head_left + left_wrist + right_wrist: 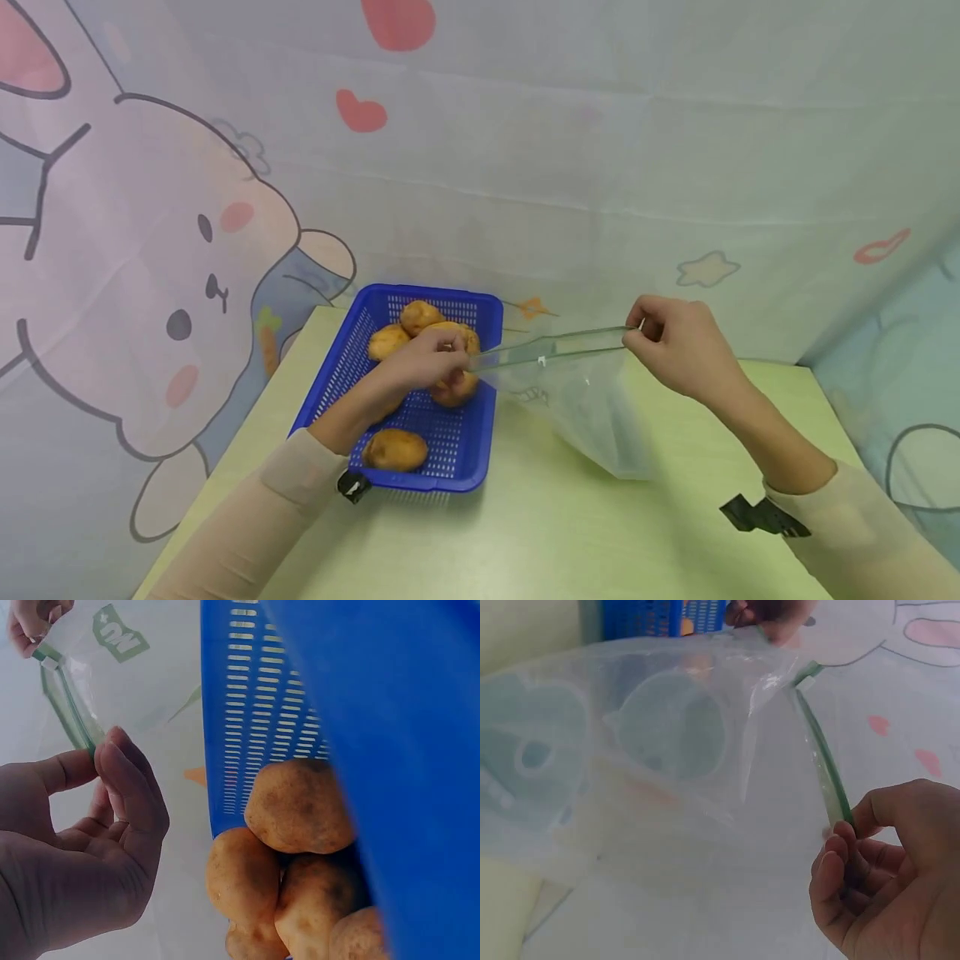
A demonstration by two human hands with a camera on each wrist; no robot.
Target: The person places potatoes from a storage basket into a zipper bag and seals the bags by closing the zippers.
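Both hands are up over the table [570, 533], each pinching one end of the green zip strip of a clear plastic bag [592, 408]: the left hand [423, 357] nips the strip between thumb and fingertips just above the blue basket [468, 462], and the right hand [678, 342] nips the other end, its remaining fingers curled in. Behind everything hangs a pale curtain [600, 150] printed with a big cartoon rabbit, red hearts and a star. The pale green table carries the basket at its back left corner, touching the curtain. The bag hangs between the hands, its strip drawn taut, its body sagging to the tabletop just right of the basket. A green printed mark shows on the bag in the left wrist view, but I cannot read it. In the basket I count five potatoes [395, 450]: one lying alone at the near end, the rest heaped toward the far end, partly hidden by the left hand.
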